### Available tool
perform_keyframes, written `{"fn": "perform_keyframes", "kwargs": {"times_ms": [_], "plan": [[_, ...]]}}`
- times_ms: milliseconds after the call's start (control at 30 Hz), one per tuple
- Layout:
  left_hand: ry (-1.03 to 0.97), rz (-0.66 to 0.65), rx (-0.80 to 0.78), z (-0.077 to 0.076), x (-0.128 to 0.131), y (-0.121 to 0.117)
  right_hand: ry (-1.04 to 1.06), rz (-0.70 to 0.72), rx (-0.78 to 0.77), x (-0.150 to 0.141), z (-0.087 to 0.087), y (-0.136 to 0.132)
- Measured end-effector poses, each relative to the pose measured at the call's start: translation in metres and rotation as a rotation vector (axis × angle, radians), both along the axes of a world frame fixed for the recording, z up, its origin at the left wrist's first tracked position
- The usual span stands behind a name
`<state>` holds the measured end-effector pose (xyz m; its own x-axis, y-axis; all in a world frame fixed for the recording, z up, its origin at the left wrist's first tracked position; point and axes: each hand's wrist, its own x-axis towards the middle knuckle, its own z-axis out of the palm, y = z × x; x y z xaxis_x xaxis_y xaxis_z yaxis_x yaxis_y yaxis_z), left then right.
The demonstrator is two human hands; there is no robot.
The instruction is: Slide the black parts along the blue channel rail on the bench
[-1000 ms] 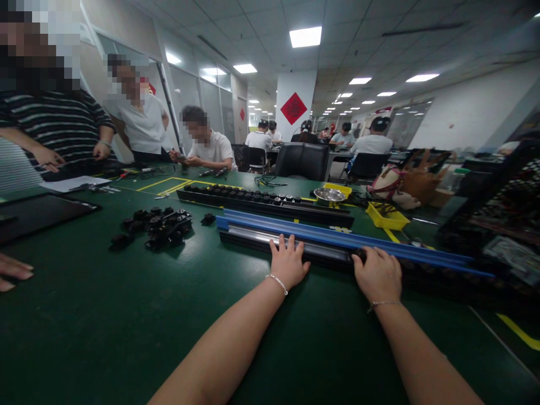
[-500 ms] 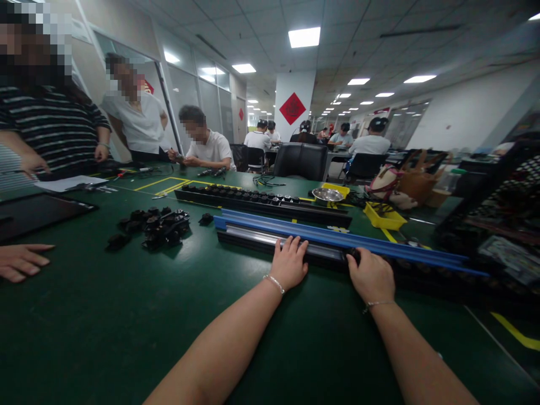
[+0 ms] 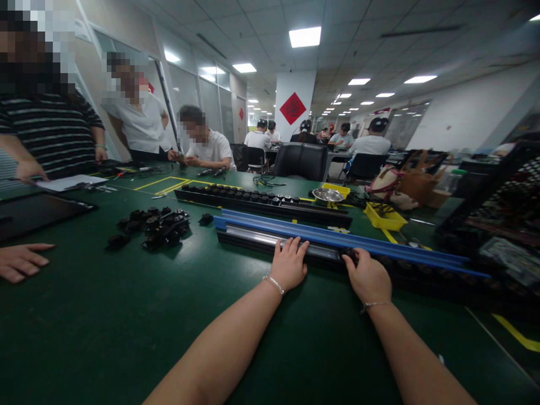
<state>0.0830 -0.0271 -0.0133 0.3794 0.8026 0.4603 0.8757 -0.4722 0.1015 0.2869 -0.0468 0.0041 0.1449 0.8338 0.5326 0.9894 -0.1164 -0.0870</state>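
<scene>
A long rail with a blue back strip [image 3: 270, 224] and a black-and-silver channel [image 3: 253, 237] lies across the green table. My left hand [image 3: 290, 264] rests on the channel near its middle, fingers stretched out over the front edge. To its right, my right hand [image 3: 369, 275] pinches a small black part [image 3: 349, 254] at the channel. Further right along the rail sit several dark round parts, partly in shadow. Left of the rail lies a pile of loose black parts [image 3: 162, 228], with a single black part [image 3: 206, 219] close to the rail's end.
Behind the rail lies a second black rail [image 3: 253, 201] filled with black parts. A metal bowl [image 3: 328, 194] and a yellow bin [image 3: 385, 216] stand beyond. Another person's hand [image 3: 23, 261] lies on the table at left. A dark crate [image 3: 498, 208] stands at right.
My right hand has shifted slightly left along the channel with the small black part. My left hand stays in place. The person in stripes has moved a hand onto the paper.
</scene>
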Motion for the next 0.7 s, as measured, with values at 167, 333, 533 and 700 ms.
{"fn": "perform_keyframes", "kwargs": {"times_ms": [167, 333, 533, 700], "plan": [[0.011, 0.004, -0.004, 0.0028, 0.0004, -0.0022, 0.016, 0.001, -0.012, 0.0000, -0.0025, 0.0015], [0.000, 0.000, -0.005, 0.0024, 0.0010, -0.0021, 0.033, 0.016, -0.020, -0.0014, -0.0026, 0.0014], [0.000, 0.002, -0.004, 0.0022, 0.0008, -0.0020, 0.043, 0.006, -0.053, -0.0031, -0.0005, -0.0003], [0.007, 0.006, -0.004, 0.0020, 0.0012, -0.0019, 0.056, 0.000, -0.077, -0.0056, 0.0010, -0.0016]]}}
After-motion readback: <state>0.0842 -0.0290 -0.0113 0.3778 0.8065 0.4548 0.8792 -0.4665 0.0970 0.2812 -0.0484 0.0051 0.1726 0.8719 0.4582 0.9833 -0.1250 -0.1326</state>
